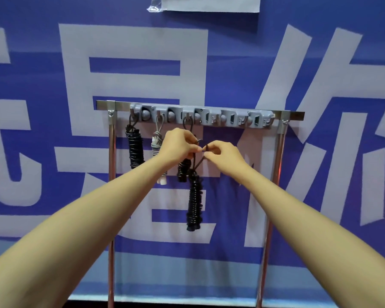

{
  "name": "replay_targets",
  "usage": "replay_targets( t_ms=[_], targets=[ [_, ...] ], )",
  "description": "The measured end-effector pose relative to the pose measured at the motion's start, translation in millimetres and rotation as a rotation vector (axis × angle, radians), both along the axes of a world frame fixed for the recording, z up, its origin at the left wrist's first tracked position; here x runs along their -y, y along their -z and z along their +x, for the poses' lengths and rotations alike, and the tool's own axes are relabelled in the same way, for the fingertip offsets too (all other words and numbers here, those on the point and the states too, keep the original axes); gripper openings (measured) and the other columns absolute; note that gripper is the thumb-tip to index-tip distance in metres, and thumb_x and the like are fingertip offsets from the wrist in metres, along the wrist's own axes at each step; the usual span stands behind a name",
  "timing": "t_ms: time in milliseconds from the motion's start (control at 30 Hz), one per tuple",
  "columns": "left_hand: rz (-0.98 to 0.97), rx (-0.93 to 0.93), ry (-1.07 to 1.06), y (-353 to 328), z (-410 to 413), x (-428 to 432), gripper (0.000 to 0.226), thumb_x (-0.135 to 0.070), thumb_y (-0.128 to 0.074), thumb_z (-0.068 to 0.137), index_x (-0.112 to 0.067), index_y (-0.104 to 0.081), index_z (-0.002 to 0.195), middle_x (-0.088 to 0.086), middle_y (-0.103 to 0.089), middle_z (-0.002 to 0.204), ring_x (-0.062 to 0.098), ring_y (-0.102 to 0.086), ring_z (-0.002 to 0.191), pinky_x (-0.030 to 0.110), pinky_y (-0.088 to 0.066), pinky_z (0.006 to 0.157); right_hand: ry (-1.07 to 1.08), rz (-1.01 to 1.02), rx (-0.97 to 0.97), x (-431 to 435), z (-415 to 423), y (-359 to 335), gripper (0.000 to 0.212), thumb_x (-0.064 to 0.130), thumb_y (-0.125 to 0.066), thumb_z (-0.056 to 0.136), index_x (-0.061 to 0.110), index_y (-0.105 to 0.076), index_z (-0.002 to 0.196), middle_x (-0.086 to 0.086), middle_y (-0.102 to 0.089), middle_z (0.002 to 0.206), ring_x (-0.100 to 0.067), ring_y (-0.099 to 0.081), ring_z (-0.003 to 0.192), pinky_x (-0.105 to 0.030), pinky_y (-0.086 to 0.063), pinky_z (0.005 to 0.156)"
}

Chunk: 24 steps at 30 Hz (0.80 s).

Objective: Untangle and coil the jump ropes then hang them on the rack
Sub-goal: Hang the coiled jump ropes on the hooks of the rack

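Rack [280,152] of polished steel tube, with a grey plastic hook strip [209,117] fixed along its top bar, stands right in front of you. Just below the middle of that bar your left hand [178,144] and right hand [223,153] meet. Each pinches, with curled thumb and fingertips, the thin dark loop at the top of a black, tightly coiled jump rope [194,203]. The coil hangs free under your hands, between the rack's two posts and well below the hook strip. Its handles are hard to make out among the windings.

Three more bundles hang from hooks at the rack's left end: a black coiled rope [135,150] on the first, a grey-and-white rope [156,143] on the second, and another black rope [182,172] on the third. Your left hand and wrist hide much of the last two, so you cannot tell how the third is wound.

The rack's feet are cut off at the bottom edge. Behind the rack hangs a blue banner with large pale characters [53,74], cropped on every side. Above the rack, a pale sheet [209,3] is cut off at the top.
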State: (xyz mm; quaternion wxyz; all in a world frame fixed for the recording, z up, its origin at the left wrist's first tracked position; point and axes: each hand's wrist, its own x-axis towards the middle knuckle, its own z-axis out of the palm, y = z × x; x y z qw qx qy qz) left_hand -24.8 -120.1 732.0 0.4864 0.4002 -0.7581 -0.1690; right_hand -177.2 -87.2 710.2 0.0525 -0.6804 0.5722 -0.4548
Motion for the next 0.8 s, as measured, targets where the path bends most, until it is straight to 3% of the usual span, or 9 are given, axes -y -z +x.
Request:
replay_targets(
  t_ms=[100,233,367,433,600,667,800],
  targets=[
    [-0.051,-0.005,0.009,-9,-16,-3,0.022,-0.008,-0.081,0.075,-0.003,-0.068,0.091,0.006,-0.069,0.074,0.024,-0.070,0.066,0.035,-0.060,0.069,0.029,-0.028,0.031,-2,-12,-9,0.014,0.022,-0.061,0.090,0.015,-0.070,0.098,-0.004,-0.073,0.094,-0.018,-0.065,0.095,-0.029,-0.048,0.085],
    [-0.133,-0.122,0.011,-21,-31,2,0.018,-0.008,-0.079,0.076,-0.007,-0.064,0.087,0.011,-0.070,0.077,0.026,-0.070,0.065,0.035,-0.059,0.064,0.095,-0.090,0.077,2,-24,-35,0.006,0.017,-0.064,0.088,0.013,-0.067,0.091,-0.002,-0.070,0.082,-0.018,-0.068,0.089,-0.023,-0.046,0.075],
    [-0.155,-0.276,-0.066,-36,-47,22,0.012,-0.011,-0.076,0.080,-0.007,-0.071,0.091,0.007,-0.070,0.080,0.011,-0.063,0.061,0.016,-0.052,0.062,0.222,-0.170,0.045,15,-24,-61,0.008,0.016,-0.063,0.086,0.021,-0.060,0.081,-0.005,-0.070,0.092,-0.025,-0.064,0.095,-0.038,-0.051,0.087],
    [-0.177,-0.306,-0.099,-42,-54,31,0.013,-0.012,-0.073,0.082,-0.008,-0.073,0.094,0.007,-0.072,0.087,0.010,-0.063,0.068,0.019,-0.053,0.073,0.305,-0.212,-0.008,20,-22,-68,0.008,0.015,-0.057,0.086,0.022,-0.058,0.081,-0.003,-0.068,0.096,-0.026,-0.062,0.096,-0.039,-0.051,0.084],
    [-0.250,-0.193,-0.205,-49,-63,45,0.014,-0.014,-0.069,0.086,-0.008,-0.075,0.097,0.008,-0.074,0.094,0.019,-0.068,0.086,0.031,-0.053,0.084,0.439,-0.199,-0.101,32,-23,-72,0.016,0.012,-0.052,0.087,0.012,-0.066,0.093,-0.007,-0.067,0.099,-0.030,-0.061,0.096,-0.032,-0.044,0.072],
    [-0.259,-0.124,-0.246,-47,-64,49,0.014,-0.015,-0.068,0.087,-0.009,-0.075,0.097,0.008,-0.074,0.094,0.022,-0.068,0.088,0.032,-0.053,0.082,0.466,-0.190,-0.159,37,-23,-70,0.018,0.010,-0.051,0.088,0.011,-0.067,0.093,-0.008,-0.066,0.097,-0.032,-0.062,0.097,-0.031,-0.041,0.070],
    [-0.246,-0.029,-0.280,-35,-66,56,0.012,-0.018,-0.069,0.085,-0.011,-0.075,0.092,0.007,-0.073,0.091,0.023,-0.066,0.087,0.029,-0.049,0.075,0.483,-0.147,-0.219,45,-22,-59,0.022,0.011,-0.048,0.091,0.011,-0.064,0.106,-0.011,-0.065,0.111,-0.034,-0.058,0.106,-0.032,-0.040,0.074]
  ],
)
